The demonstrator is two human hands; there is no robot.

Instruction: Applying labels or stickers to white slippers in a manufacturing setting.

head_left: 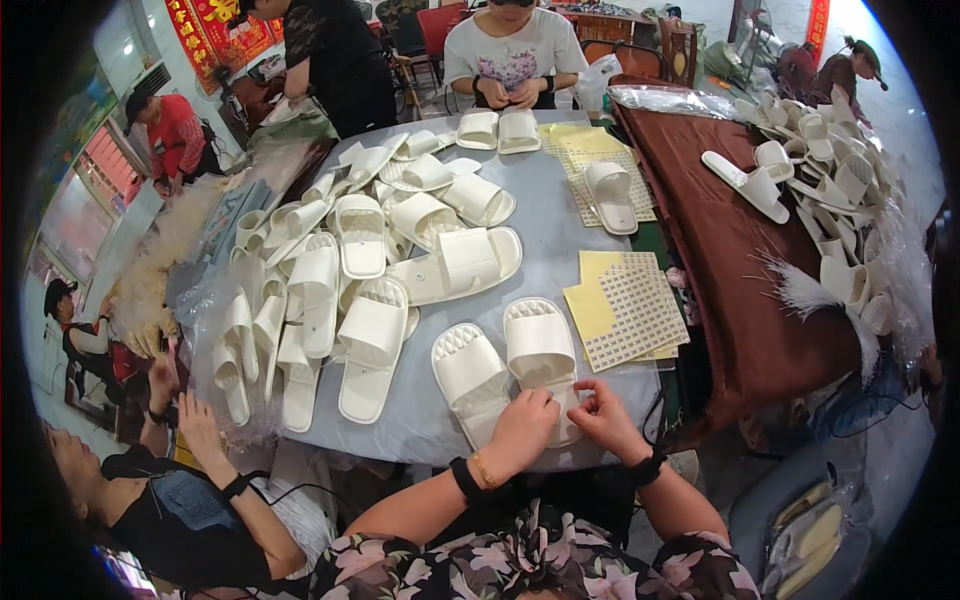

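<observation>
Two cream slide slippers lie side by side at the table's near edge, the left slipper (468, 368) and the right slipper (540, 335), with quilted footbeds and wide plain straps. My left hand (524, 430) is closed over the heel part of the right slipper, fingers curled at its insole; whatever they pinch is hidden. Beside that slipper's heel edge, my right hand (608, 420) has thumb and forefinger drawn together, and anything between them is too small to make out. Yellow sticker sheets (632, 310) with rows of small white labels lie just beyond my right hand.
A heap of cream slippers (362, 240) covers the table's left side. One slipper (608, 195) rests on more sticker sheets. At right, a brown-covered surface (730, 280) carries another slipper pile (835, 165). Across the table stands a person (512, 55); another person (180, 500) sits close at left.
</observation>
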